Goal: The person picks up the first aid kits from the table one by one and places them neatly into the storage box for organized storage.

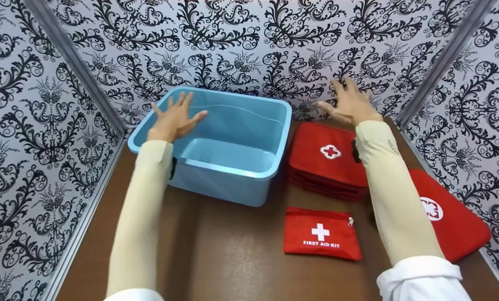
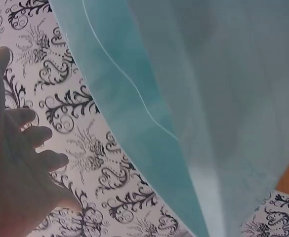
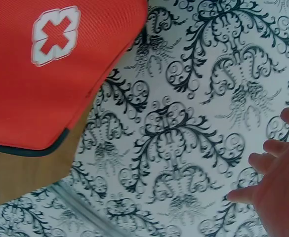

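Fingers spread, my left hand (image 1: pixel 175 120) hovers over the left side of a light blue plastic tub (image 1: pixel 222 169) and holds nothing. In the left wrist view the same hand (image 2: pixel 28 163) shows beside the tub wall (image 2: pixel 134 113). My right hand (image 1: pixel 349 102), also spread and holding nothing, is raised above the back of a red first aid bag (image 1: pixel 316 163) with a white-outlined cross. That bag (image 3: pixel 50 98) fills the upper left of the right wrist view, apart from the hand (image 3: pixel 277 168).
A flat red pouch (image 1: pixel 322 244) lettered FIRST AID KIT lies on the brown table (image 1: pixel 228 251) in front of the bag. Another red case (image 1: pixel 458 221) lies at the right, partly behind my right forearm. Patterned walls (image 1: pixel 249 46) enclose the back and both sides.
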`<state>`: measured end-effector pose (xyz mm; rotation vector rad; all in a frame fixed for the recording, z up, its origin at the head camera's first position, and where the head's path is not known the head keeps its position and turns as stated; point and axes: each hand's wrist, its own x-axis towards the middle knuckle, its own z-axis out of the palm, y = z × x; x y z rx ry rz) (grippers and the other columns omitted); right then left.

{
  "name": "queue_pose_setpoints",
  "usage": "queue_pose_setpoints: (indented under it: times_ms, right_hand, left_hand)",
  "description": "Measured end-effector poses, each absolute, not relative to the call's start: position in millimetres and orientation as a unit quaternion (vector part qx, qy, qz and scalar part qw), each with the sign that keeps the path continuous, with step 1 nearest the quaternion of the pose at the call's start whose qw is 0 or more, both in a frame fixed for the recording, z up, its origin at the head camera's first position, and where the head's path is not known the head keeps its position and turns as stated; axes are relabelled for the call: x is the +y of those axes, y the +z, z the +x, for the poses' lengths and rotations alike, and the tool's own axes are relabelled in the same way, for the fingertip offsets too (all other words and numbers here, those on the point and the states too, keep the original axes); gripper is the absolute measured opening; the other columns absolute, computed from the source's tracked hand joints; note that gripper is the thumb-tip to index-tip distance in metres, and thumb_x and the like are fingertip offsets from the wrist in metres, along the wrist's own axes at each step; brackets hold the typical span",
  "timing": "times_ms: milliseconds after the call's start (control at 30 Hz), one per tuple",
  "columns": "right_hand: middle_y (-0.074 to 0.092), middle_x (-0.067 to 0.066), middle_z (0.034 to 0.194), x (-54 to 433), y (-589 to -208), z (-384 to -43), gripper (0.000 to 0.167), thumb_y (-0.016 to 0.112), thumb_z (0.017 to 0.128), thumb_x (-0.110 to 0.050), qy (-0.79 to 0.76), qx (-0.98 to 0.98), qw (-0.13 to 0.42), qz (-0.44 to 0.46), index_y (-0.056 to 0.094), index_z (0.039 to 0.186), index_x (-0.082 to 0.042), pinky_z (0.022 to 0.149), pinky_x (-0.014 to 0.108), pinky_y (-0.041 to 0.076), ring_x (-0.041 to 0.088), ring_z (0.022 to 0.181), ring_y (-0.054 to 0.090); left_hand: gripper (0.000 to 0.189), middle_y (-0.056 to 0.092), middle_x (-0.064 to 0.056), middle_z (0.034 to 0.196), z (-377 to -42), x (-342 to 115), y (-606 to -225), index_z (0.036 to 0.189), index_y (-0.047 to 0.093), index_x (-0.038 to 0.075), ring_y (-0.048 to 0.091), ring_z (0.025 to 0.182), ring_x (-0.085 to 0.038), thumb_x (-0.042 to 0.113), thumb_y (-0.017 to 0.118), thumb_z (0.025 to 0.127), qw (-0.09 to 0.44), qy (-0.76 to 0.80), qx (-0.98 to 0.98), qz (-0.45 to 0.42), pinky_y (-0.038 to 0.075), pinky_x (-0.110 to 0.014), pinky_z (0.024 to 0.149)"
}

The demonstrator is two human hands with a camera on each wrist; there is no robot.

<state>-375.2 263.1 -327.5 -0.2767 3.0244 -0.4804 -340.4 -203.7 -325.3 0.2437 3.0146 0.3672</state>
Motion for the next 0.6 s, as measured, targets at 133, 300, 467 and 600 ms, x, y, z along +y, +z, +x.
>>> queue_pose_setpoints:
  times_ms: [133, 300, 467, 600]
  right_hand:
    - [-0.023, 0.025, 0.170, 278, -336, -371, 0.106, 0.035, 0.097, -0.081, -0.175, 0.981, 0.032, -0.073, -0.009, 0.168, -0.015, 0.116, 0.077, -0.010, 0.059, 0.153, -0.009]
    - [-0.014, 0.031, 0.170, 298, -351, -366, 0.108, 0.033, 0.098, -0.081, -0.179, 0.982, 0.015, -0.065, -0.006, 0.167, -0.008, 0.117, 0.078, -0.004, 0.059, 0.154, -0.002]
    - [-0.003, 0.038, 0.168, 318, -372, -363, 0.107, 0.029, 0.099, -0.080, -0.166, 0.985, -0.006, -0.054, 0.001, 0.167, -0.002, 0.118, 0.079, 0.002, 0.061, 0.153, 0.005]
    - [-0.004, 0.040, 0.167, 333, -391, -357, 0.110, 0.030, 0.098, -0.080, -0.168, 0.985, 0.004, -0.037, 0.002, 0.166, 0.002, 0.117, 0.079, 0.002, 0.063, 0.151, 0.006]
  left_hand:
    - [0.084, 0.001, -0.023, 0.174, -332, -219, -324, 0.169, 0.008, 0.010, -0.001, 0.158, -0.050, 0.064, 0.029, 0.108, 0.032, 0.126, 0.988, 0.083, -0.018, -0.079, 0.113]
    - [0.075, 0.010, -0.032, 0.170, -323, -232, -324, 0.165, 0.024, 0.004, 0.008, 0.159, -0.049, 0.053, 0.039, 0.109, 0.000, 0.138, 0.987, 0.085, -0.016, -0.078, 0.114]
    - [0.073, 0.014, -0.034, 0.169, -315, -245, -325, 0.161, 0.031, 0.003, 0.014, 0.157, -0.052, 0.051, 0.043, 0.109, -0.027, 0.149, 0.984, 0.094, -0.016, -0.076, 0.116]
    - [0.071, 0.015, -0.033, 0.169, -307, -257, -329, 0.160, 0.034, 0.002, 0.017, 0.155, -0.054, 0.050, 0.045, 0.109, -0.040, 0.158, 0.982, 0.094, -0.015, -0.075, 0.117]
